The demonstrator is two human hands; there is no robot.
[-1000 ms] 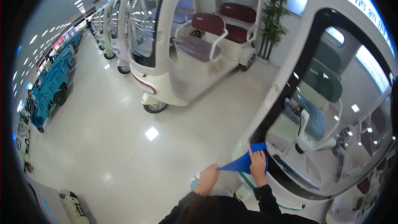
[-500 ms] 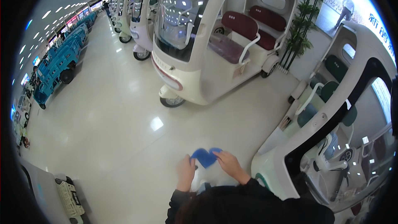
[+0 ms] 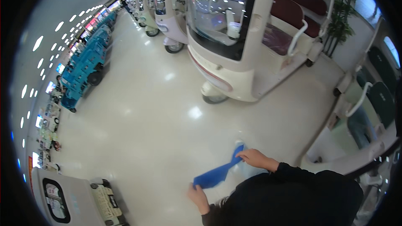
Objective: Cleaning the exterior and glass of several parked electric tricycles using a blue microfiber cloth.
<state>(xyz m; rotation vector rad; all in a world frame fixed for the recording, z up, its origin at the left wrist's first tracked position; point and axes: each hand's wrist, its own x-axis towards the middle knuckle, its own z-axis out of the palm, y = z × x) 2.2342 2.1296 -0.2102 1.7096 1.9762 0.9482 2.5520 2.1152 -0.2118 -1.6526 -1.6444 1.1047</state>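
A blue cloth (image 3: pixel 213 176) stretches slantwise between my two hands, low in the view. My left hand (image 3: pixel 199 199) is closed on its lower left end. At the upper right end, the fingers of my right hand (image 3: pixel 256 159) pinch the narrow, gathered part of the cloth. The middle of the cloth hangs free above the pale, shiny floor (image 3: pixel 138 142). Part of my leg in light blue shows behind the right hand and the cloth.
Ahead stands a cream three-wheeler (image 3: pixel 217 75) with dark red seats, others in a row beyond. A second cream vehicle with green seats (image 3: pixel 379 96) is close on my right. Blue cargo tricycles (image 3: pixel 83 69) line the far left. A white vehicle (image 3: pixel 75 196) stands near left.
My hands have moved apart, the right one farther right and up, the left one lower. The cloth, bunched and drooping before, is now drawn out between them. My view has turned left.
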